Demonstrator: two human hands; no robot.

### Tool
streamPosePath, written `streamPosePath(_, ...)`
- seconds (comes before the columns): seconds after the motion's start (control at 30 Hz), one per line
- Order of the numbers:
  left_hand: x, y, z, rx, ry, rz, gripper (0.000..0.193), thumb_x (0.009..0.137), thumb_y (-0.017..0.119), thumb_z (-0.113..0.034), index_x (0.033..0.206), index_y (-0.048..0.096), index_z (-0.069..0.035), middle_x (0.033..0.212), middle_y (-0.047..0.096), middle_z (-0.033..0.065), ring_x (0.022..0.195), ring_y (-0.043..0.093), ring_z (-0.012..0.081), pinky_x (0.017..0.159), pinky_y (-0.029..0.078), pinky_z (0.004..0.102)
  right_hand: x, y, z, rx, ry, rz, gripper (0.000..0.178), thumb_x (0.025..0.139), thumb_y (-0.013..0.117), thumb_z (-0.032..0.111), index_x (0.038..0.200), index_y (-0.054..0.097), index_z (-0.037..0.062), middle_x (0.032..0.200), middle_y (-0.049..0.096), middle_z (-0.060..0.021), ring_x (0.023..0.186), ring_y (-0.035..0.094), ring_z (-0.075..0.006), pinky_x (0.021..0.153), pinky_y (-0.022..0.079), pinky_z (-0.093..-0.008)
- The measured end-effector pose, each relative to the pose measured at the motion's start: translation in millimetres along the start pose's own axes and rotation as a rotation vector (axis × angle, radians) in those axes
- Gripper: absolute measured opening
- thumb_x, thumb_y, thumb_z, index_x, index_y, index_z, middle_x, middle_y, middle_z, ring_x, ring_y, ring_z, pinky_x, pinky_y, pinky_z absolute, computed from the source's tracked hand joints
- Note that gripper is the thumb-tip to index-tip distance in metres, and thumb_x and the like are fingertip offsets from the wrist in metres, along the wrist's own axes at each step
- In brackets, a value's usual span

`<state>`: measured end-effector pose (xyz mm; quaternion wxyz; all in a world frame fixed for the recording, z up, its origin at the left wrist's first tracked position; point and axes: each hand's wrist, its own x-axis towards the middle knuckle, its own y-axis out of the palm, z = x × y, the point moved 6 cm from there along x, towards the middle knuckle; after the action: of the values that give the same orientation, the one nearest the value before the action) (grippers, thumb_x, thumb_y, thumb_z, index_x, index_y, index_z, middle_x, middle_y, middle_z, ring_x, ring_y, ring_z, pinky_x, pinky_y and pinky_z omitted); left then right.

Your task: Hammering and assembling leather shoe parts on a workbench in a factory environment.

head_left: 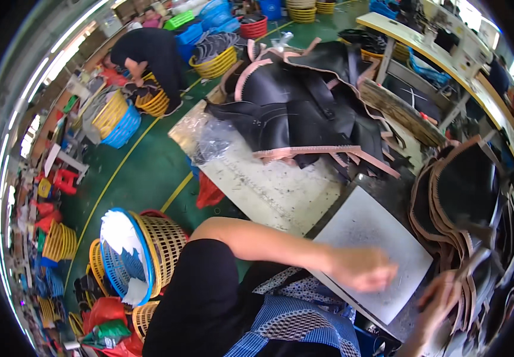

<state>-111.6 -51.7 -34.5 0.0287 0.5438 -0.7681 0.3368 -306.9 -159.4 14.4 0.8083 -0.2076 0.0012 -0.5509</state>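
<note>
Over a white square board [361,229], my left hand [364,269] is closed, its fingers curled down and slightly blurred. Whatever it may be holding is hidden. Off the board's right corner, my right hand [441,297] is wrapped round a hammer-like tool [473,265] with a pale shaft and a darker end, smeared by motion. Right beside that tool stands a stack of curved black leather pieces [462,184] with brown toothed edges. A heap of black leather pieces [310,113] with pinkish notched borders covers the far part of the worktable [269,196].
Clear plastic wrap [212,140] lies on the table's left corner. Plastic baskets [162,244] stand on the green floor at my left. A person in dark clothes [150,59] bends over a yellow basket farther off. A long bench with a sewing machine [462,47] runs along the right.
</note>
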Motion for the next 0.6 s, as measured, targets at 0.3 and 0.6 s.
streamPosePath(0.3, -217.6, -241.5, 30.8, 1.179, -0.625, -0.576, 0.034, 0.074, 0.076, -0.005, 0.099, 0.052, -0.002, 0.146, 0.051, 0.0219, 0.137, 0.050, 0.0312, 0.112, 0.040, 0.0455, -34.5, 77.0, -50.0, 0.198, 0.344, 0.191, 0.025, 0.103, 0.057, 0.021, 0.088, 0.050, 0.0039, 0.049, 0.042, 0.0008, 0.033, 0.038, -0.0070, 0.033, 0.030, -0.0222)
streamPosePath(0.6, -217.3, -349.2, -57.4, 0.902, -0.432, -1.311, 0.048, 0.079, 0.084, -0.014, 0.072, 0.037, -0.008, 0.064, 0.040, 0.0003, 0.059, 0.038, 0.0125, 0.054, 0.037, 0.0316, -33.5, 80.6, -46.3, 0.095, 0.331, 0.206, 0.026, 0.102, 0.060, 0.025, 0.089, 0.052, 0.0041, 0.051, 0.044, 0.0007, 0.035, 0.040, -0.0070, 0.034, 0.030, -0.0219)
